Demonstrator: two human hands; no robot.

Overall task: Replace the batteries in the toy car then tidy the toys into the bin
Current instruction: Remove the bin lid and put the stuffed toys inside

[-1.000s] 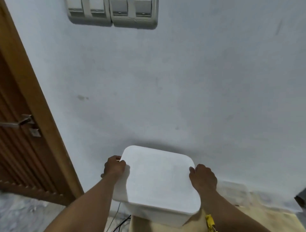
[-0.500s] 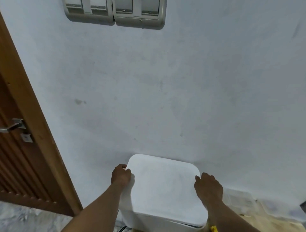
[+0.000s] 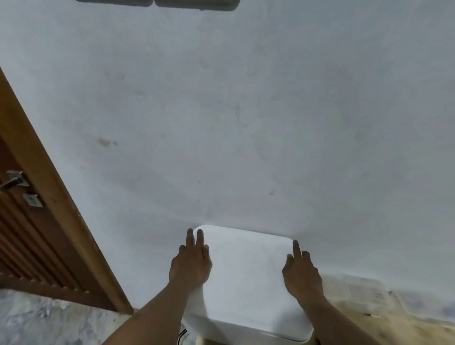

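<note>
Okay, bin (image 3: 221, 328) is bottom centre, its back edge apparently touching the wall (image 3: 246, 123), with the white lid (image 3: 246, 271) on. Toy car and the other toys aren't in view, so I can't tell whether they're inside.

Left hand (image 3: 190, 266) lies flat on the lid's left edge, fingers straight and close together, pointing at the wall. Right hand (image 3: 301, 275) sits on the right edge with the index finger straight. Its other fingers look loosely bent, but it's blurry there, so I won't swear to it. Neither hand grips anything; both rest on the lid.

Handling, my read: thin moulded plastic, light, and the sides will flex if squeezed. Lid top is smooth and probably a bit slippery. I wouldn't lift by the lid, since it may pop off. Take it with both hands on two opposite sides, fingers under the rim or low on the body. To open, get thumbs under the lid lip at a near corner.

Around it:
- Pale wood surface (image 3: 406, 330) to the right of the bin.
- Some clear plastic thing (image 3: 362, 293) along the wall there.
- Dark cable (image 3: 181, 336) below the bin's left corner.
- Wooden door (image 3: 22, 234) and its metal handle (image 3: 12, 181) at far left, with marble-look floor (image 3: 37, 320) beneath.
- Switch plate (image 3: 197, 2) clipped at the top edge.
</note>
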